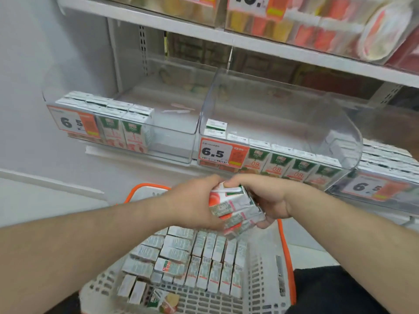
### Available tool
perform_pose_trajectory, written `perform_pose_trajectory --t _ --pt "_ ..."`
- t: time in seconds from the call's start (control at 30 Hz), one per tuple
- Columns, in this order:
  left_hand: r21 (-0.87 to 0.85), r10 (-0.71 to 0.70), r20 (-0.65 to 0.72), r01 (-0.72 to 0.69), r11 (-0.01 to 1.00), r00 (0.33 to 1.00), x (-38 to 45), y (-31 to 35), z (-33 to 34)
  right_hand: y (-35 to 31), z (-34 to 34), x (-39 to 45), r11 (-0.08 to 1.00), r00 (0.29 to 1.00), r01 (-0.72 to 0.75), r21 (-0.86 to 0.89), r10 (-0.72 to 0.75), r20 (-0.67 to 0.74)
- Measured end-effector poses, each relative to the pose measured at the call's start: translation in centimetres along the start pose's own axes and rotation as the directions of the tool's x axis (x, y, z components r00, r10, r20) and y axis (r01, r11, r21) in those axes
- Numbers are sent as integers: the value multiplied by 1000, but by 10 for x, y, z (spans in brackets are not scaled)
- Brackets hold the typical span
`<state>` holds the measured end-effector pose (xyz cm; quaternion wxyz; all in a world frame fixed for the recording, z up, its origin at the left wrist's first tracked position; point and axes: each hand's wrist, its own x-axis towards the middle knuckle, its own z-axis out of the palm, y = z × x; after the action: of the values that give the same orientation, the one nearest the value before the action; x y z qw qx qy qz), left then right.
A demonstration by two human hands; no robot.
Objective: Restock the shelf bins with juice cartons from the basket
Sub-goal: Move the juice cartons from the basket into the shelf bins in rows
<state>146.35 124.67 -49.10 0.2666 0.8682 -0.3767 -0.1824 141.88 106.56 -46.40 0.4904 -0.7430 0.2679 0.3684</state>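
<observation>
A small stack of juice cartons [233,207] is held above the basket between both hands. My left hand [195,203] grips its left side and my right hand [267,198] curls round its right side. Below them a white basket [260,279] with orange handles holds several rows of cartons [195,261]. Two clear shelf bins stand ahead. The left bin [172,137] has cartons only at its left end. The middle bin [283,114] has one front row of cartons and bare room behind.
A third bin [385,168] full of cartons sits at the right. Price tags reading 6.5 hang on the bin fronts. An upper shelf [249,41] with orange and yellow packs runs overhead. A white wall stands at the left.
</observation>
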Motion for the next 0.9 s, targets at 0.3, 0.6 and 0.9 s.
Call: perform_pose_trajectory --t 0.3,0.6,0.9 --pt "-695 -151 55 147 704 987 1 -1 -35 -11 -4 -10 912 946 312 267 -325 1" --pt "-968 -160 147 176 180 976 6 -12 -41 -12 -18 -19 614 705 694 375 -685 -183" --pt "-967 -127 165 185 174 978 5 -6 -39 -17 14 -8 531 661 742 410 -684 -310"
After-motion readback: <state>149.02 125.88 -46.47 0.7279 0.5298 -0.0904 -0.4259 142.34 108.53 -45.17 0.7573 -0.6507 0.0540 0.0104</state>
